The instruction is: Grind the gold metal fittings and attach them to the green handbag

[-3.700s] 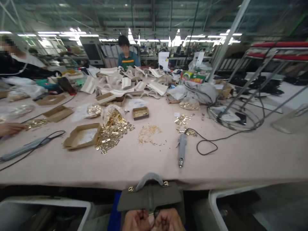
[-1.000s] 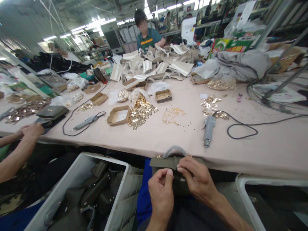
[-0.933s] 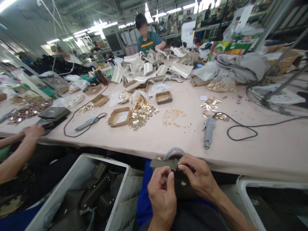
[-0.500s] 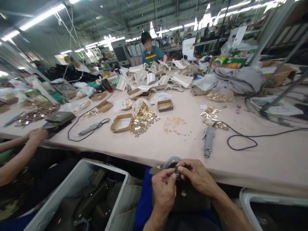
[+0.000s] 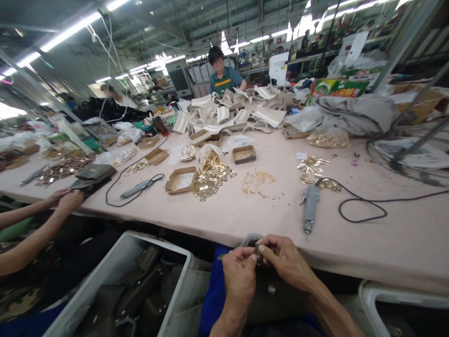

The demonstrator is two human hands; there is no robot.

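Centrally, narrow olive leather-like strap (image 5: 257, 251), apparently near-to-far in long axis | pinched by fingertips of left hand (image 5: 240, 276) and right hand (image 5: 289, 262), equally close | small silver metal clasp (image 5: 271, 289) nearer, slightly right, on dark olive bag (image 5: 280, 302)

Lit tube lights (image 5: 71, 32), dim roof (image 5: 196, 21)

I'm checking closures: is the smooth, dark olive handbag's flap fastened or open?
Open: the left hand and right hand hold the flap tip off the silvery metal clasp below.
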